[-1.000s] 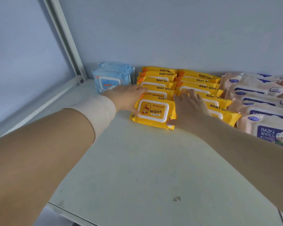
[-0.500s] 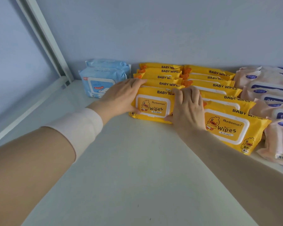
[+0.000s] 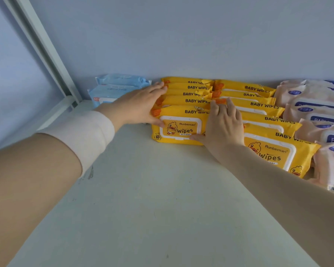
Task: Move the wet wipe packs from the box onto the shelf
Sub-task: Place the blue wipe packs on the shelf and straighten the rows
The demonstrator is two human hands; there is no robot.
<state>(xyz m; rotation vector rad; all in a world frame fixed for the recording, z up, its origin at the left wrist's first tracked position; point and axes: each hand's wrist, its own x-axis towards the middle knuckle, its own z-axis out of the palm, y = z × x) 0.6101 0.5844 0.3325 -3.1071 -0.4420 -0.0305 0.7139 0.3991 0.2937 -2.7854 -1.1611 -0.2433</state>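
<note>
Two rows of yellow wet wipe packs lean back against the wall on the white shelf (image 3: 143, 199). The front pack of the left row (image 3: 181, 128) shows a duck and the word "Wipes". My left hand (image 3: 139, 106) lies flat against the left ends of this row, fingers straight, thumb on the front pack's face. My right hand (image 3: 223, 124) presses with spread fingers on the right side of that front pack and the seam between the rows. The right yellow row (image 3: 274, 151) ends nearer to me. The box is out of view.
Light blue wipe packs (image 3: 114, 89) stand in the back left corner beside a white shelf upright (image 3: 46, 53). Pink wipe packs (image 3: 316, 112) fill the right side. The blue wall rises behind everything. Bare shelf surface spreads in front of the packs.
Both hands have stayed on the left yellow row, pressing it back. My left hand's fingers have slid farther along the row's side. The view has moved closer and slightly left.
</note>
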